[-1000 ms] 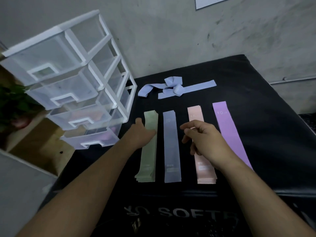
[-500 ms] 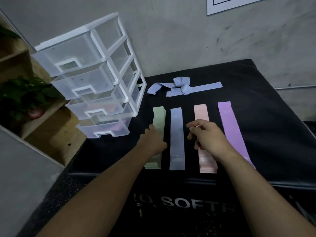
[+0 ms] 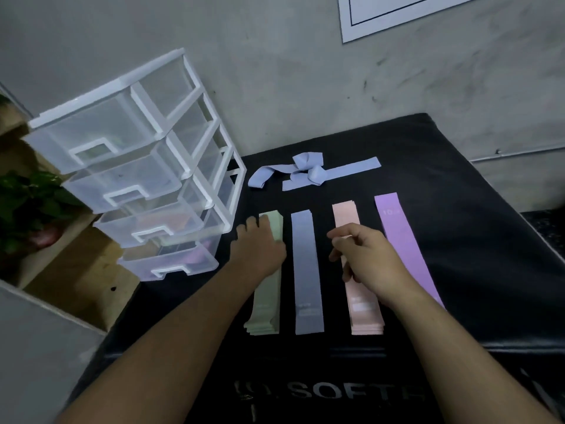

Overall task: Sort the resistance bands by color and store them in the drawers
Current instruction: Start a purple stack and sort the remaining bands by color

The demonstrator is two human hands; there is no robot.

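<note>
Left hand: my left hand [image 3: 259, 250] lies palm down on the upper half of the green band stack [image 3: 265, 296], fingers [image 3: 263, 221] spread flat across it.
Right hand: my right hand [image 3: 365, 260] hovers over the pink band stack [image 3: 363, 307], fingers [image 3: 339, 235] curled loosely with thumb and forefinger close together; I cannot tell whether they pinch a band.
Blue band: a flat blue band [image 3: 306, 272] lies between the green and pink stacks, apart from both hands.
Purple band: a purple band [image 3: 400, 240] lies at the right end of the row, just beside my right wrist.
Loose bands: tangled blue bands [image 3: 308, 172] sit behind the row, near the wall.
Drawers: a clear plastic drawer unit [image 3: 143, 166] with four drawers stands at the bench's left edge; the lower two drawers show pinkish contents.
Bench: black padded bench [image 3: 458, 255] carries everything.
</note>
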